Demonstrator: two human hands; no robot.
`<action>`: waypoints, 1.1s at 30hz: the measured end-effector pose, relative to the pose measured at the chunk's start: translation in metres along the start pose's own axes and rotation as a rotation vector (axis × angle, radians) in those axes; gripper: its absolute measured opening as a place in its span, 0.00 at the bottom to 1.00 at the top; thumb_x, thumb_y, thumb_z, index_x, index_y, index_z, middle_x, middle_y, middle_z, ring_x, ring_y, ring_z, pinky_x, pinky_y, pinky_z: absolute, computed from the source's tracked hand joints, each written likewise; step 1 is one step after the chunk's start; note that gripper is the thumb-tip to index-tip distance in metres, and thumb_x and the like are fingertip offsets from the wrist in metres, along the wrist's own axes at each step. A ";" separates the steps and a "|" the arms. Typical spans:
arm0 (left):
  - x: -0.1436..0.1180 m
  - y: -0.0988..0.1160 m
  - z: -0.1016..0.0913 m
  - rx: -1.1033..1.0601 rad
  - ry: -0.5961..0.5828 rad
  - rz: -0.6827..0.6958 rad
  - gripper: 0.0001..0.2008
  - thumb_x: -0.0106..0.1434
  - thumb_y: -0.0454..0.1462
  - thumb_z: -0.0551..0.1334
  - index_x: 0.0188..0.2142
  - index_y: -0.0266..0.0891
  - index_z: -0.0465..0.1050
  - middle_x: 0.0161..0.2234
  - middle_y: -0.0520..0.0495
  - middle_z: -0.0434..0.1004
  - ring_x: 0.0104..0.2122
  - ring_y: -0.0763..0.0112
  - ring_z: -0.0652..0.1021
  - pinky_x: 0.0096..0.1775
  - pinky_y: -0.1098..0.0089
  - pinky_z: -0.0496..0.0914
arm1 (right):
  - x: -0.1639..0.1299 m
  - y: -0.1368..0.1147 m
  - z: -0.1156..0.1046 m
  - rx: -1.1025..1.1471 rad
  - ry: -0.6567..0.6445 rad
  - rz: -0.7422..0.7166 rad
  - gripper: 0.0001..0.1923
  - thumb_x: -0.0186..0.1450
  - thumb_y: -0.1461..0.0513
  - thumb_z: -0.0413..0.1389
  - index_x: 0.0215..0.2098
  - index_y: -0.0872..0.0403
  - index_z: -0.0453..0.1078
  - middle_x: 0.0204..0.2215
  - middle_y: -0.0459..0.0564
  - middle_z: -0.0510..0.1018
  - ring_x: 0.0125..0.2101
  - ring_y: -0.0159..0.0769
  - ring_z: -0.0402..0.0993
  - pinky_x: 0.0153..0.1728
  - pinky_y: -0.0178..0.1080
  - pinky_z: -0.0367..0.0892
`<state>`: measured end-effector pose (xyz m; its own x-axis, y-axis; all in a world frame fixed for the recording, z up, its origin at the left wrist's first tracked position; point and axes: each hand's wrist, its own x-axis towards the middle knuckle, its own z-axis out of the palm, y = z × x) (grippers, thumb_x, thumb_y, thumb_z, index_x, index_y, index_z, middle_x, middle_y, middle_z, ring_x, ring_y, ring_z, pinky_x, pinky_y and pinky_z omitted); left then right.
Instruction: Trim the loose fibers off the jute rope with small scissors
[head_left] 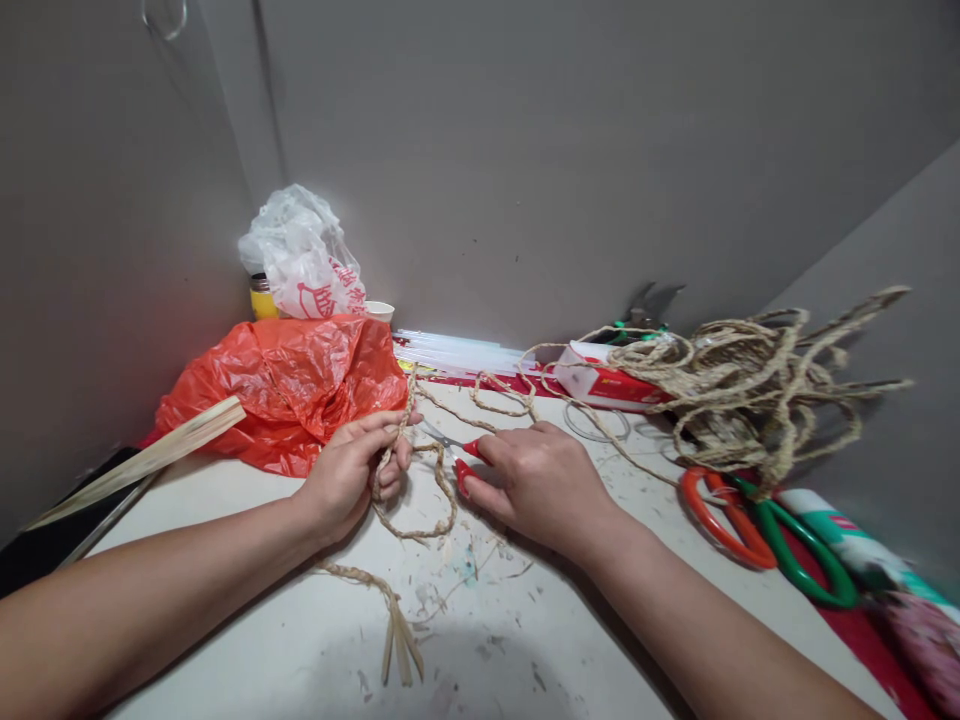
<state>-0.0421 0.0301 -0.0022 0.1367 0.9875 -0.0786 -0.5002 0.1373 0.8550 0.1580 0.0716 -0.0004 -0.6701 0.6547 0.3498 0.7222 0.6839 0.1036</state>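
Note:
A thin braided straw cord (pixel 442 515) loops over the white table and runs up through my left hand (pixel 356 465), whose fingers pinch it. Its frayed end (pixel 401 640) lies nearer to me, with several loose strands fanned out. My right hand (pixel 544 480) is closed on a small pair of scissors (pixel 461 450) with red handles. The scissors' metal blades point left, toward the cord beside my left fingertips. Whether the blades touch the cord, I cannot tell.
A red plastic bag (pixel 285 385) and flat straw strips (pixel 157 455) lie at left. At right sit a heap of braided cord (pixel 750 390), large scissors with orange and green handles (pixel 802 550), and a red-and-white box (pixel 611 380). Translucent sticks (pixel 465 352) line the back. Scraps litter the table (pixel 600 640).

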 end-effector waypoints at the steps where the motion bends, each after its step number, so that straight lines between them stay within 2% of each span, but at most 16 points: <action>1: 0.000 0.000 0.000 -0.001 0.001 0.002 0.09 0.57 0.34 0.58 0.39 0.35 0.69 0.19 0.55 0.65 0.15 0.82 0.58 0.17 0.77 0.52 | 0.000 0.000 0.000 -0.003 -0.002 -0.002 0.13 0.60 0.54 0.52 0.26 0.55 0.69 0.21 0.48 0.75 0.24 0.34 0.68 0.33 0.38 0.51; 12: -0.001 -0.006 0.000 0.064 -0.050 -0.001 0.06 0.61 0.33 0.55 0.39 0.36 0.67 0.19 0.53 0.68 0.14 0.81 0.58 0.17 0.76 0.54 | -0.001 -0.007 0.002 0.003 0.008 -0.034 0.13 0.59 0.55 0.53 0.26 0.56 0.70 0.21 0.48 0.74 0.23 0.34 0.68 0.32 0.38 0.50; 23: 0.000 -0.006 -0.001 0.094 -0.042 0.013 0.05 0.61 0.34 0.56 0.31 0.34 0.68 0.21 0.51 0.69 0.16 0.82 0.58 0.18 0.76 0.54 | -0.002 -0.008 0.005 0.040 0.094 -0.099 0.14 0.62 0.57 0.51 0.21 0.55 0.68 0.16 0.45 0.72 0.19 0.30 0.63 0.30 0.37 0.50; 26: 0.000 -0.005 -0.001 0.073 -0.016 0.012 0.05 0.60 0.33 0.56 0.35 0.34 0.68 0.20 0.51 0.70 0.15 0.81 0.59 0.18 0.77 0.54 | -0.002 -0.005 0.007 0.070 0.135 -0.083 0.16 0.62 0.58 0.50 0.19 0.54 0.66 0.15 0.44 0.72 0.18 0.29 0.61 0.28 0.36 0.50; 29: 0.000 -0.005 -0.001 0.068 -0.012 -0.001 0.08 0.60 0.33 0.57 0.40 0.33 0.69 0.20 0.51 0.70 0.15 0.81 0.59 0.18 0.77 0.55 | -0.003 -0.001 0.009 0.114 0.172 0.001 0.17 0.61 0.57 0.50 0.16 0.54 0.62 0.13 0.43 0.69 0.17 0.28 0.59 0.27 0.35 0.49; 33: 0.000 -0.005 -0.002 0.053 -0.025 0.000 0.11 0.60 0.33 0.57 0.42 0.33 0.69 0.21 0.51 0.70 0.15 0.81 0.59 0.18 0.77 0.55 | -0.001 -0.001 0.008 0.136 0.121 0.067 0.16 0.58 0.55 0.52 0.16 0.53 0.61 0.14 0.43 0.68 0.17 0.28 0.57 0.27 0.35 0.50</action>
<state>-0.0414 0.0298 -0.0080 0.1581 0.9852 -0.0668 -0.4540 0.1326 0.8811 0.1567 0.0726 -0.0086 -0.5898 0.6625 0.4618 0.7292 0.6826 -0.0481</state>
